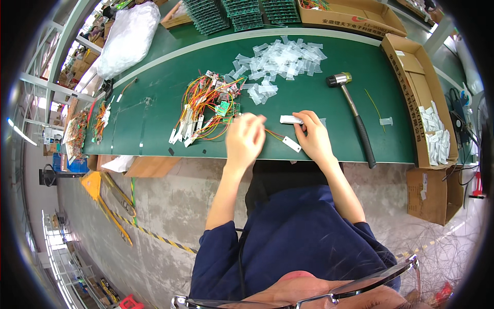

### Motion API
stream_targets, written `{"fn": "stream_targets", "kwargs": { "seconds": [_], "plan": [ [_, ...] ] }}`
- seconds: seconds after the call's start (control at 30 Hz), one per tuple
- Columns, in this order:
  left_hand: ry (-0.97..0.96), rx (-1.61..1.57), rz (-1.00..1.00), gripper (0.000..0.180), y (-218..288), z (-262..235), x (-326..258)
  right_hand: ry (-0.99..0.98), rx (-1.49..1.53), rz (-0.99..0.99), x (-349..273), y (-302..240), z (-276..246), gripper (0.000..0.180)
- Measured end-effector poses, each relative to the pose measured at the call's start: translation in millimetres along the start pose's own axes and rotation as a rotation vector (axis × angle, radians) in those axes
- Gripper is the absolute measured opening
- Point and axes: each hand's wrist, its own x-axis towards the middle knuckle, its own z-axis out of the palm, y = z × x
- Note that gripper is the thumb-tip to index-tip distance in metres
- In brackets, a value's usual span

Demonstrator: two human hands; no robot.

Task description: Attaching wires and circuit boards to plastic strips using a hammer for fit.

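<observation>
My right hand (315, 138) is closed, thumb and fingers pinching a small white rectangular block (289, 119) just above the green table. Below it lies a white tab (292, 144) with red and yellow wires (274, 135) running left toward my other hand. My left hand (246, 138) is slightly blurred, its fingers curled together; whatever they hold is hidden. Beside it, on the left, sits a tangled pile of wired white tabs (194, 119) with small green circuit boards (222, 108) among them. Beyond my hands is a heap of clear plastic pieces (285, 57).
A black-handled mallet (356, 116) lies to the right, near a thin yellow-green wire (374, 105). At the right edge a cardboard box (411, 77) holds white pieces (437, 136). Green board stacks (242, 13) and a white plastic bag (131, 38) stand at the back.
</observation>
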Motion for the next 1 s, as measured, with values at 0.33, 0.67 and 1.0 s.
{"fn": "stream_targets", "kwargs": {
  "seconds": [0.33,0.67,1.0],
  "plan": [
    [-0.47,-0.355,0.133,0.042,27,5,-22,-0.028,0.073,0.056,2,-7,-7,0.03],
    [-0.251,-0.542,0.008,0.017,19,0,-26,-0.034,-0.139,-0.162,-12,-13,-31,0.032],
    [-0.364,-0.81,-0.382,0.012,32,42,4,-0.056,-0.144,-0.172,-24,-4,-32,0.036]
  ]
}}
